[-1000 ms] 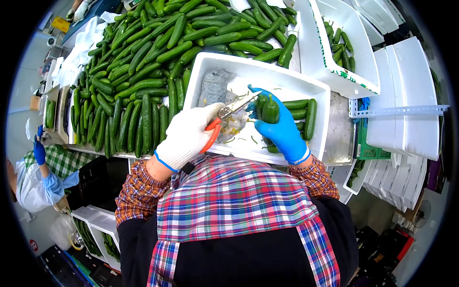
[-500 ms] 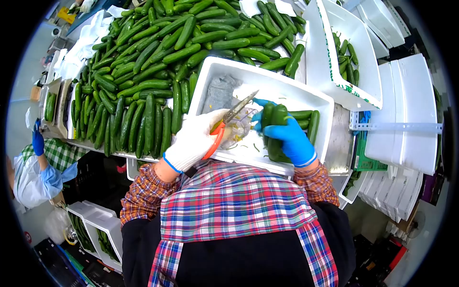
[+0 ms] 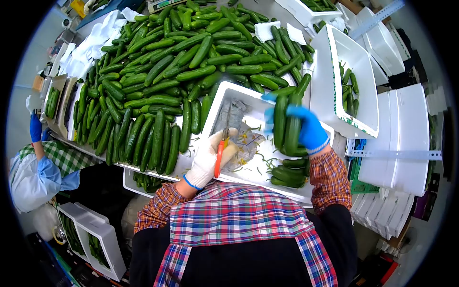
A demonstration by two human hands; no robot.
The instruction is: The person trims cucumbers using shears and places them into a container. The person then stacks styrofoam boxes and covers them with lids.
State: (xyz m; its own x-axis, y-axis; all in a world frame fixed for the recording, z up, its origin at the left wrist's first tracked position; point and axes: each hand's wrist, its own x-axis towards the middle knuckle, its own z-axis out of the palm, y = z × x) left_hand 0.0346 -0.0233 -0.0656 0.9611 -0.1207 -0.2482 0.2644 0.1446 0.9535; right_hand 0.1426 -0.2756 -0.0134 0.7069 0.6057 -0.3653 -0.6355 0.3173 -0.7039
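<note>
My left hand (image 3: 210,155), in a white knit glove, is closed round a pair of scissors (image 3: 220,158) with orange handles, blades pointing away from me. Blue-gloved, my right hand (image 3: 310,128) grips a few cucumbers (image 3: 287,122) above the right side of a white foam box (image 3: 234,87); motion blurs its fingers. Several more cucumbers (image 3: 290,173) lie in the box's near right corner. Small green trimmings (image 3: 260,168) and a crumpled clear plastic bag (image 3: 246,143) are scattered on its floor.
A large pile of cucumbers (image 3: 162,71) covers the table beyond and left of the box. To the right stands a taller foam box (image 3: 322,81) with some cucumbers inside. Stacked white boxes (image 3: 397,138) rise at far right. Another person's blue-gloved hand (image 3: 36,128) is at far left.
The view has shifted, so the box appears lower. My right hand has lifted the cucumbers toward the box's far right side. The scissors now point more directly away from me.
</note>
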